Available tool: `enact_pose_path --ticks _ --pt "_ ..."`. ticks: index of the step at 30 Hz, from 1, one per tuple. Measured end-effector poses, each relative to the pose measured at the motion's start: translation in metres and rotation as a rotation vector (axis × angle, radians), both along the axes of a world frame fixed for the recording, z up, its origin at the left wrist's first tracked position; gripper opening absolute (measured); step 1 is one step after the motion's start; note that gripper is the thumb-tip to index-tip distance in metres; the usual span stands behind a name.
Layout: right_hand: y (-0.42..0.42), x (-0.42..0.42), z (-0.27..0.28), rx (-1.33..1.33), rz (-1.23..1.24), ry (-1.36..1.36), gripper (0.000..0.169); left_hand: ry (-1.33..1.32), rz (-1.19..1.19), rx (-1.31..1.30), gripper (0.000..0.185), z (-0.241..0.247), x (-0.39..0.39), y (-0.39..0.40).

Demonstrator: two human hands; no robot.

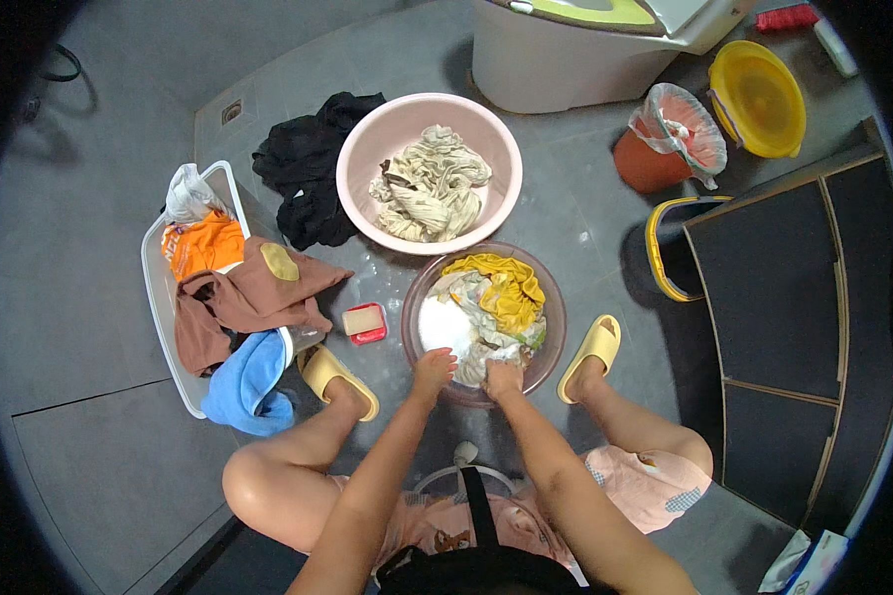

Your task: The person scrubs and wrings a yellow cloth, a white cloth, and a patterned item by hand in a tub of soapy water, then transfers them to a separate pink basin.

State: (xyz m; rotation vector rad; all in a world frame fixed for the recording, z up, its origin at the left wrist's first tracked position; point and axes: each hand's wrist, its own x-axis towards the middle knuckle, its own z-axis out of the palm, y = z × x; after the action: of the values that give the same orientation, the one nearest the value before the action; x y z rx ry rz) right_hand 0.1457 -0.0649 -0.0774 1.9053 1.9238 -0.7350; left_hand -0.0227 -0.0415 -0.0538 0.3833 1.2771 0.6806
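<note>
A translucent basin [558, 327] stands on the floor before me, with a yellow cloth [512, 296] and wet whitish cloth [484, 312] in it. White suds [443, 327] lie at its left side. My left hand [434, 370] is at the near rim beside the suds, fingers apart, apparently empty. My right hand [503, 378] presses into the whitish cloth, its fingertips partly hidden; whether it grips is unclear. A bar of soap [362, 321] rests on a red soap dish [371, 334] left of the basin. Beyond stands a pink basin [347, 163] holding twisted cream cloth [435, 193].
Black clothes [309, 163] lie on the floor. At left, a white laundry basket [151, 268] holds brown, orange and blue items. A lined red bin [644, 160], a yellow-rimmed bucket [658, 275] and a dark cabinet [774, 297] stand at right; a toilet [558, 67] is beyond.
</note>
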Motion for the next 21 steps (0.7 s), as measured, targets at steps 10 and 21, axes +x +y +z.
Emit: enact_pose_path --ticks 10,21 --pt "0.004 -0.011 0.073 -0.016 -1.006 1.322 0.014 0.053 -0.072 -0.266 0.04 0.015 0.022 0.007" --pt "0.045 0.028 0.143 0.114 -1.48 1.955 0.023 -0.385 -0.195 -0.064 0.043 0.062 0.029 0.02"
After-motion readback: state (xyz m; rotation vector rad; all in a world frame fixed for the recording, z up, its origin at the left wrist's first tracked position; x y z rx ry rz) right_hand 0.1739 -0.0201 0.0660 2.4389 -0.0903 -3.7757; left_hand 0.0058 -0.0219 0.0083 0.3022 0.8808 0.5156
